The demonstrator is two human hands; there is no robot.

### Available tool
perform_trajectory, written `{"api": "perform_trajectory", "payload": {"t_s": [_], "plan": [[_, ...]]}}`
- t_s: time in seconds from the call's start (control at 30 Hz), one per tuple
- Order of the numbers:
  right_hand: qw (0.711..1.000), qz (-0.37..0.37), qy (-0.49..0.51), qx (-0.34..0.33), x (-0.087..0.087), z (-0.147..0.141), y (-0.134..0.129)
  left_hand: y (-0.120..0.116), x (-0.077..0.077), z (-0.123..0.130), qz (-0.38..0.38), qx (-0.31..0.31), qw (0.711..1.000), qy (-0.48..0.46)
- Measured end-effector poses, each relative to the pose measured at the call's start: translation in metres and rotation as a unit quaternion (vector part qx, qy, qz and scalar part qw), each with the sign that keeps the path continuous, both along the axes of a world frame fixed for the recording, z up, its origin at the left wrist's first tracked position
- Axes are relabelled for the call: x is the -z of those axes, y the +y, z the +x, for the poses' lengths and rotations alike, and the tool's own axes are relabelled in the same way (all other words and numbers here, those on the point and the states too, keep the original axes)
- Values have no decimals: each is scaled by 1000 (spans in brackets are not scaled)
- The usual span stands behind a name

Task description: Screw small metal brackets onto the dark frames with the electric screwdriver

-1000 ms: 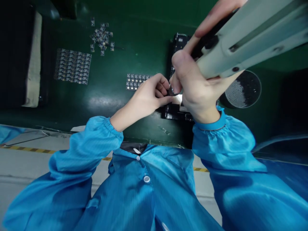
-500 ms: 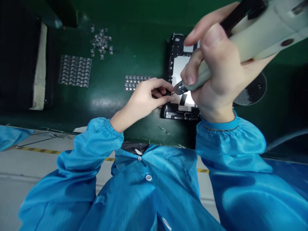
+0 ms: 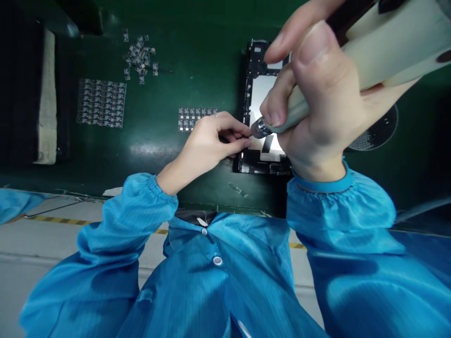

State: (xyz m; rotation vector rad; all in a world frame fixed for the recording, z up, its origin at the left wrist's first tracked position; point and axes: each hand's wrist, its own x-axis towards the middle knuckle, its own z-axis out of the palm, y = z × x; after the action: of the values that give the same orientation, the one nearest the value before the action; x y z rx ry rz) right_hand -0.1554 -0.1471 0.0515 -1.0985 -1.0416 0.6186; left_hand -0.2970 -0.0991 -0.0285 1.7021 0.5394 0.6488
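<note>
Your right hand (image 3: 317,98) has drawn nearer the camera since a second ago, uncovering the phone frame (image 3: 262,89) at upper centre. It grips the cream screwdriver (image 3: 369,51) — tip down at the frame's left edge. Your left hand (image 3: 211,141) pinches something too small to tell there — fingers narrow. A small parts strip (image 3: 195,118) lies just left.

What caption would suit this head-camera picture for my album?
Right hand grips an electric screwdriver over an opened phone frame; left hand steadies its edge.
</note>
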Motion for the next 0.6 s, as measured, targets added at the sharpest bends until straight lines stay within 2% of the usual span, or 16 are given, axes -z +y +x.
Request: {"api": "perform_trajectory", "payload": {"t_s": [0.27,0.6], "plan": [[1000,-11,12,-25,-22,-5,-1,2,1,-2,-46,-20,998,29],[999,-23,1,-34,-24,2,-4,-1,0,-5,-57,-18,998,31]]}}
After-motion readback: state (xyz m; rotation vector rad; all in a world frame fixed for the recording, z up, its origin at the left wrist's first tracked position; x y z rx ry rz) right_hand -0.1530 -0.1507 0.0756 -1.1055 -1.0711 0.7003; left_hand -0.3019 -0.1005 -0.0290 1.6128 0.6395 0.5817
